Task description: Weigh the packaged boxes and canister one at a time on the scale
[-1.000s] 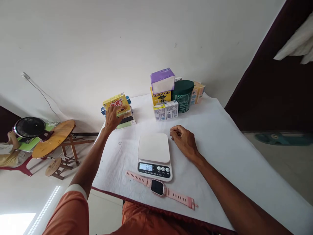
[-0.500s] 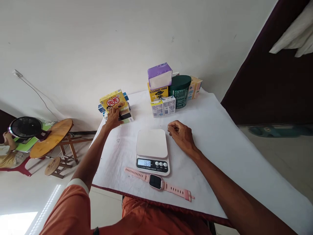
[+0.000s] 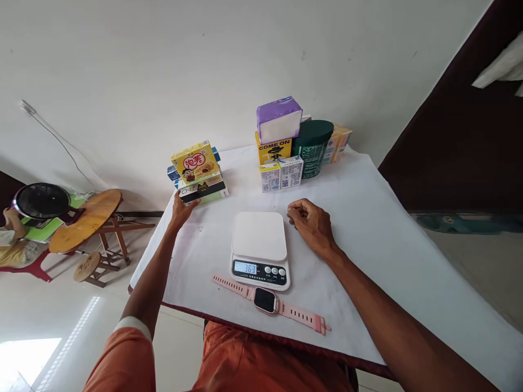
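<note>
My left hand is at the left end of a black-and-white box, its thumb along the lower front and its fingers round the end. This box sits low in a stack, below a yellow box with red lettering; blue boxes show behind. My right hand rests on the table, fingers curled in loosely, with nothing seen in them. Between the hands stands a white kitchen scale, its plate bare and its display showing 363 after what looks like a minus sign. In front of it lies a pink-strapped smartwatch.
Toward the wall stand a purple tissue pack on a yellow box, a small white-and-yellow carton pair, a dark green tub and a peach-coloured box. At left are a fan, a wooden table and a seated person.
My left hand has moved down from the front of the yellow box to the left end of the black-and-white box. My right hand stays beside the scale; the view has shifted slightly.
</note>
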{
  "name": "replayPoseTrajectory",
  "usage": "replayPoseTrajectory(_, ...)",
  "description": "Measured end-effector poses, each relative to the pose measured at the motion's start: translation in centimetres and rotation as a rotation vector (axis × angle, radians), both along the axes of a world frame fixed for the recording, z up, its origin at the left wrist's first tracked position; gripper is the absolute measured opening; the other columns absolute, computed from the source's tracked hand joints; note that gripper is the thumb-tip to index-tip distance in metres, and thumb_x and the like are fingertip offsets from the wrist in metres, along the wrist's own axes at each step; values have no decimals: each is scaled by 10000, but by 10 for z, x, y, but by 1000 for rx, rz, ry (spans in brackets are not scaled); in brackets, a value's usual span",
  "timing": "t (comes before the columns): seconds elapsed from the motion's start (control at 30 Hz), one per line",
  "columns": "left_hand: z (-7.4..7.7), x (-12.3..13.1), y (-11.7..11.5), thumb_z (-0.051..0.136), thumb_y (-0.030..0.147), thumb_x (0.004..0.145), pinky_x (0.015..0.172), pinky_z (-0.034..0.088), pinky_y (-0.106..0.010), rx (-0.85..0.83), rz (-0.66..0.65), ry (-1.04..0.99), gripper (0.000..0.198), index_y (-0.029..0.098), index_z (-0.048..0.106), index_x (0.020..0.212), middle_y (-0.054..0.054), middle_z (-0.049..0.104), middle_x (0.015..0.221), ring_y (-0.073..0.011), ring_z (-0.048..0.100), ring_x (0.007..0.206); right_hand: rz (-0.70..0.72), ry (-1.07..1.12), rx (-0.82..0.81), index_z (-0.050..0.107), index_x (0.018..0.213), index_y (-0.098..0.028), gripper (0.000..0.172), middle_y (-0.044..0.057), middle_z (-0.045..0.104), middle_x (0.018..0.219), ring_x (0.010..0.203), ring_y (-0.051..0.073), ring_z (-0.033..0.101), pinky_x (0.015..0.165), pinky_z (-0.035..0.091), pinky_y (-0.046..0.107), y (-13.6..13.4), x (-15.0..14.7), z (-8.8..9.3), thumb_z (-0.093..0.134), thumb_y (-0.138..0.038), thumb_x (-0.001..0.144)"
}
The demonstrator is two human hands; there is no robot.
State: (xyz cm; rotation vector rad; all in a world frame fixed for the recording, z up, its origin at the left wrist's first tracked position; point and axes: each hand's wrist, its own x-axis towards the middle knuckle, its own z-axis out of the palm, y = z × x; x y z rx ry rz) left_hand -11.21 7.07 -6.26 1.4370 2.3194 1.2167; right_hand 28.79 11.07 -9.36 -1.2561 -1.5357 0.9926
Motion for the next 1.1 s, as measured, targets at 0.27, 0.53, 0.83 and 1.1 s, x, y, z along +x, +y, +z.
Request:
replayPoseTrajectory(0.27,2,23,-13,831,492,806,947,578,-432,-70,-16,25,906,188,416,1552,-188,633,1366,-308,673,1188,6,3,2,651,866,-218,173,44,727,772,645,199,684,674,549,346,-1,1,0,581,-372,828)
replayPoseTrajectory(0.53,32,33,17,804,416,824,1067,491,-500,-140,-136,313,475,206,676,1231,-116,701,1203,-337,618,1208,3,12,12,656,846,-223,166,41,728,768,647,203,686,652,537,336,1,1,-1,579,-369,827)
replayPoseTrajectory(0.83,46,54,-3,728,359,844,954,531,-420,-109,-143,275,402,178,637,1191,-94,686,1162,-272,643,1076,5,50,6,635,822,-233,125,20,701,756,633,183,656,620,511,309,1,0,2,555,-328,813)
replayPoseTrajectory(1.1,48,121,-71,705,439,920,889,506,-387,-109,-553,262,390,243,625,1248,-63,662,1096,-243,606,989,-17,128,-2,642,843,-225,156,28,709,758,639,192,680,621,533,316,0,0,3,576,-365,822)
